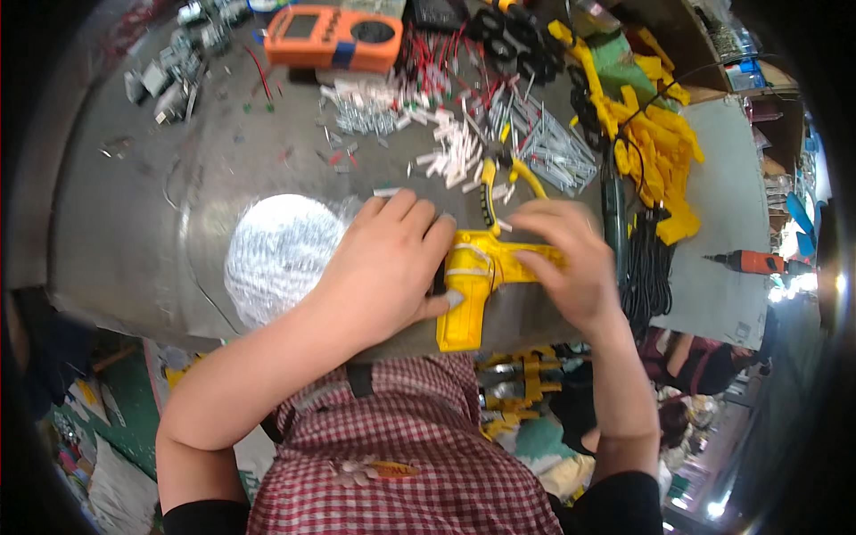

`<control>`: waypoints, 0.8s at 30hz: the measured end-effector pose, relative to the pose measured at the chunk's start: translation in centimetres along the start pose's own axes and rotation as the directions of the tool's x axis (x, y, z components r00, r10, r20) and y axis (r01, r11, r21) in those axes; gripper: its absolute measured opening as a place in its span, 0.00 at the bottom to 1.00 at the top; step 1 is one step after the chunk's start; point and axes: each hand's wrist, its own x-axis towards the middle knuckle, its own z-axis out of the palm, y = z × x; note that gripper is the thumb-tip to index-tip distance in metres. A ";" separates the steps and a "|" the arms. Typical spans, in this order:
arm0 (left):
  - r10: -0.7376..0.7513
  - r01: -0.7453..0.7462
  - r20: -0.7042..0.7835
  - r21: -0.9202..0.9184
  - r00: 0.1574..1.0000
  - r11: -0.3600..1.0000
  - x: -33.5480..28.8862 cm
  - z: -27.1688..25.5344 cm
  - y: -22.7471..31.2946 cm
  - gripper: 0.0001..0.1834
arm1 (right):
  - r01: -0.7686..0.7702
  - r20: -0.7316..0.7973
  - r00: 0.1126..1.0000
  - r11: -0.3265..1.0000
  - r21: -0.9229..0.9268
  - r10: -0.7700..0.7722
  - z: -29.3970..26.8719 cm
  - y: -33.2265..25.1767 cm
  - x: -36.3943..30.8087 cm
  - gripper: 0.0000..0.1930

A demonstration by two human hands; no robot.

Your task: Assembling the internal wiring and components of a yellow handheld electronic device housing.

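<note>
A yellow plastic T-shaped casing [462, 308] lies at the table's near edge, its hollow inside facing up. A pale loop of wire or cord crosses its middle. My left hand [388, 259] is closed on the casing's left edge, thumb over its lower part. At the casing's right arm is my right hand [575, 267], thumb near that arm and fingers bent above it. Motion blurs those fingers, so whether they grip anything is unclear. Just beyond the casing sit yellow-and-black handled pliers [489, 192]. A round bundle in clear wrap [283, 254] rests beside my left forearm.
White sleeve-like pieces [455, 147], long screws [557, 152] and red wires [437, 58] spread across the table's far side. An orange meter [334, 37] stands behind them. Yellow casings [660, 169] pile at right, near black cables [646, 267]. Grey metal parts [178, 67] lie far left.
</note>
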 end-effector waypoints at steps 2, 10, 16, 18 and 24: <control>0.104 -0.105 -0.250 0.012 0.963 0.994 -1.4 -1.3 0.3 0.34 | -0.066 -0.347 0.937 0.952 -0.298 -0.044 -1.9 -1.1 -1.9 0.13; 0.052 0.019 -0.256 0.270 0.965 0.963 -8.0 -2.4 4.9 0.28 | 0.302 -0.415 0.855 0.949 -0.086 -0.310 4.0 -4.1 -9.0 0.14; 0.154 -0.101 -0.166 0.289 0.974 0.952 -6.8 -2.9 4.4 0.28 | 0.269 -0.460 0.860 0.963 0.037 -0.222 4.8 -4.6 -9.2 0.13; 0.094 -0.070 -0.131 0.177 0.987 0.982 -6.6 -3.4 4.8 0.27 | 0.287 -0.491 0.836 0.958 0.014 -0.243 5.5 -4.8 -8.9 0.13; 0.001 0.018 -0.090 0.212 0.996 0.977 -5.3 -4.0 5.7 0.23 | 0.215 -0.561 0.816 0.974 0.073 -0.138 5.4 -5.1 -8.4 0.14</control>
